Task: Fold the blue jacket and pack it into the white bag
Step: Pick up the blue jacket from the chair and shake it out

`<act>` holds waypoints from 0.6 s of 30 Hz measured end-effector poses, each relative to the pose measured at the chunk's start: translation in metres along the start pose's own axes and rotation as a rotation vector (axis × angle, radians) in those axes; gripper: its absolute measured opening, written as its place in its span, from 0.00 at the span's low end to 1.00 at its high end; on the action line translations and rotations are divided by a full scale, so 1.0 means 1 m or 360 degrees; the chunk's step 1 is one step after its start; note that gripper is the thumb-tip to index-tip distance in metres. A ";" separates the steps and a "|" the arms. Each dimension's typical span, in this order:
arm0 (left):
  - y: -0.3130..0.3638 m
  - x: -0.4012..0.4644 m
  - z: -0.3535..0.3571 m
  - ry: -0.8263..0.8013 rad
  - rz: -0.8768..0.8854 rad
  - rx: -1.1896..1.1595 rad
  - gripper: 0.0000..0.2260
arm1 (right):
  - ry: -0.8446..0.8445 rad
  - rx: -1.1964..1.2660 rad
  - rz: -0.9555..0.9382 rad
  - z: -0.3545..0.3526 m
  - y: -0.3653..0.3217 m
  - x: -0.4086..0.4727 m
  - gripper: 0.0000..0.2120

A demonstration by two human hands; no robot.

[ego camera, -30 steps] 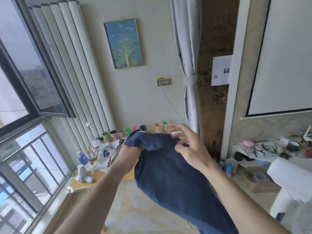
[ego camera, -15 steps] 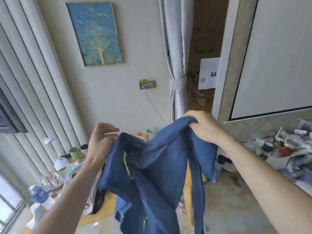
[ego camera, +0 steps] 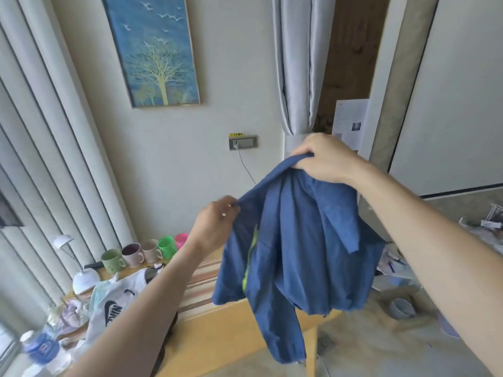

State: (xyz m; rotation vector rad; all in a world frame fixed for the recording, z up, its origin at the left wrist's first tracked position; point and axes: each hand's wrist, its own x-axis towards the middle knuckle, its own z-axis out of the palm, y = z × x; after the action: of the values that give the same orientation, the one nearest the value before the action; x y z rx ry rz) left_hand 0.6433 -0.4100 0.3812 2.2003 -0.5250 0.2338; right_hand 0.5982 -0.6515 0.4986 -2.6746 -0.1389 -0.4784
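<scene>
Two bare hands hold a blue cloth jacket (ego camera: pixel 294 248) up in the air: the right hand (ego camera: pixel 324 157) grips its collar, the left hand (ego camera: pixel 215 227) pinches its edge lower. A white printed plastic bag (ego camera: pixel 117 303) lies on the wooden table (ego camera: pixel 234 336) below the left forearm.

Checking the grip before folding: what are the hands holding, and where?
Both hold the blue jacket aloft by its top edge: left hand and right hand.
</scene>
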 end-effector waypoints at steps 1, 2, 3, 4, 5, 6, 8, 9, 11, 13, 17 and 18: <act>0.001 0.007 -0.002 0.0121 0.0019 0.0035 0.07 | -0.0045 0.0011 0.0048 -0.001 0.015 0.007 0.12; 0.002 0.014 -0.003 0.0222 0.0055 0.0052 0.08 | -0.0080 0.0043 0.0112 -0.002 0.028 0.013 0.14; 0.004 0.021 -0.006 0.0293 0.0103 0.0067 0.08 | -0.0093 0.0081 0.0173 -0.002 0.039 0.019 0.16; 0.009 0.028 -0.009 0.0352 0.0165 0.0080 0.08 | -0.0094 0.0136 0.0230 -0.003 0.047 0.024 0.17; 0.014 0.035 -0.013 0.0382 0.0226 0.0103 0.08 | -0.0079 0.0188 0.0281 -0.003 0.055 0.030 0.17; 0.017 0.043 -0.017 0.0387 0.0281 0.0152 0.08 | -0.0036 0.0225 0.0323 -0.003 0.063 0.037 0.16; 0.020 0.058 -0.028 0.0346 0.0321 0.0309 0.13 | 0.0093 0.0232 0.0317 -0.001 0.079 0.050 0.18; 0.021 0.065 -0.034 0.0323 0.0309 0.0409 0.17 | 0.0149 0.0216 0.0277 0.001 0.085 0.057 0.17; 0.022 0.080 -0.042 0.0276 0.0280 0.0666 0.26 | 0.0247 0.0198 0.0179 0.008 0.096 0.069 0.17; 0.023 0.095 -0.047 0.0273 0.0279 0.0957 0.27 | 0.0319 0.0189 0.0095 0.014 0.106 0.079 0.16; 0.020 0.113 -0.058 0.0444 0.0142 0.1117 0.23 | 0.0372 0.0029 -0.0320 0.018 0.127 0.098 0.22; 0.020 0.115 -0.061 0.0480 0.0137 0.1133 0.21 | 0.0310 -0.0143 -0.0362 0.020 0.132 0.100 0.26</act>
State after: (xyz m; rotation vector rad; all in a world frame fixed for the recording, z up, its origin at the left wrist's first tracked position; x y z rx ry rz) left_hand 0.7382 -0.4070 0.4723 2.7484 -0.4009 0.8976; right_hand 0.7204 -0.7601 0.4662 -2.6933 -0.3744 -0.8305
